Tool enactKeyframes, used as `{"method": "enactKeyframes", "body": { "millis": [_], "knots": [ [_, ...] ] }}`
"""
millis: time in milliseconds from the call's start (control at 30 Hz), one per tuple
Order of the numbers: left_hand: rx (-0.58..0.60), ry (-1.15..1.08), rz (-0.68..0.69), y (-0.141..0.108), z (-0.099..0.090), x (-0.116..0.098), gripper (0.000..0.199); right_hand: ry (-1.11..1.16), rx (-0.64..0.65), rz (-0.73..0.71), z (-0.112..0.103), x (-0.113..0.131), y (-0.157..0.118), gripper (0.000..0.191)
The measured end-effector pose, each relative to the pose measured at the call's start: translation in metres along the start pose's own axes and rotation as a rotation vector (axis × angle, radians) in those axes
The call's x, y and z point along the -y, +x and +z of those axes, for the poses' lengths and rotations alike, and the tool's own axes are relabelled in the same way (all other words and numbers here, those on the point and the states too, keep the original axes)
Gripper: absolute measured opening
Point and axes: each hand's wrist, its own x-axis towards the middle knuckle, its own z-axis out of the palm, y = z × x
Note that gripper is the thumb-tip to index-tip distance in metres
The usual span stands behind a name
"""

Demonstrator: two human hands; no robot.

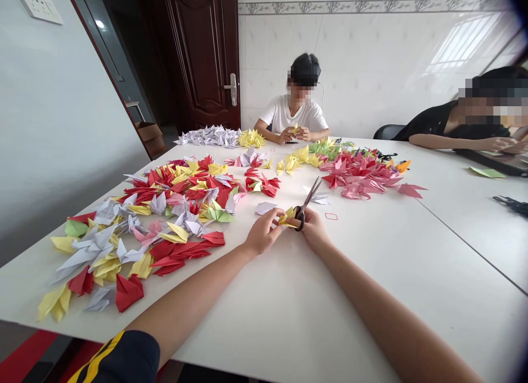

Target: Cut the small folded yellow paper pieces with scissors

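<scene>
Working over a white table (247, 328), with a dark, yellow-striped sleeve (136, 353) nearest. Flanked on the left by a broad heap of folded paper pieces (160, 204) in red, yellow, white and green. Ahead, pinching a folded yellow paper piece (287, 218) in the left hand (262, 231), just above the table. Also gripping black-handled scissors (302, 213) in the right hand (315, 229), finger-looped, with blades aimed up and away from the yellow piece. Seemingly at the step of adjusting folds by fingertip rather than cutting. Calling next, by that judgement, for a steady left pinch and for blades well away from both hands. Just beyond, near some white folded paper (265, 208). Farther off, to the right, facing heaped pink pieces (358, 176); farthest, a co-worker in a white shirt (295, 116), before a tiled wall (363, 47).
</scene>
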Motion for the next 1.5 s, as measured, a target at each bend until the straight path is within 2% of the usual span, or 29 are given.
{"method": "enactKeyframes", "body": {
  "millis": [67,367,567,667,767,833,967,1100,1267,1500],
  "knots": [
    [0.018,-0.044,-0.030,0.001,-0.001,-0.001,0.020,0.017,0.012,0.000,0.000,0.000,0.000,0.037],
    [-0.027,-0.288,-0.205,0.009,0.000,0.009,0.037,-0.039,0.055,0.010,0.000,-0.003,0.000,0.036],
    [-0.166,-0.315,-0.235,0.012,0.001,0.022,0.043,-0.075,-0.010,-0.011,0.002,0.000,-0.004,0.037],
    [-0.298,-0.345,-0.284,0.013,-0.002,0.027,0.041,-0.191,-0.037,0.030,0.004,0.004,-0.006,0.041],
    [-0.464,-0.322,-0.288,0.014,-0.007,0.030,0.033,-0.354,0.009,0.009,0.007,0.005,-0.009,0.050],
    [-0.535,-0.279,-0.278,0.014,-0.010,0.032,0.025,-0.436,0.057,-0.026,0.009,0.004,-0.010,0.053],
    [-0.579,-0.238,-0.263,0.013,-0.013,0.032,0.018,-0.549,0.123,-0.064,0.013,0.006,-0.014,0.056],
    [-0.623,-0.235,-0.258,0.013,-0.014,0.028,0.015,-0.626,0.127,-0.038,0.013,0.010,-0.015,0.055],
    [-0.689,-0.296,-0.294,0.015,-0.012,0.022,0.026,-0.762,0.122,0.073,0.013,0.012,-0.013,0.056],
    [-0.717,-0.266,-0.266,0.016,-0.012,0.028,0.030,-0.813,0.136,0.071,0.013,0.009,-0.012,0.057]
  ]
}}
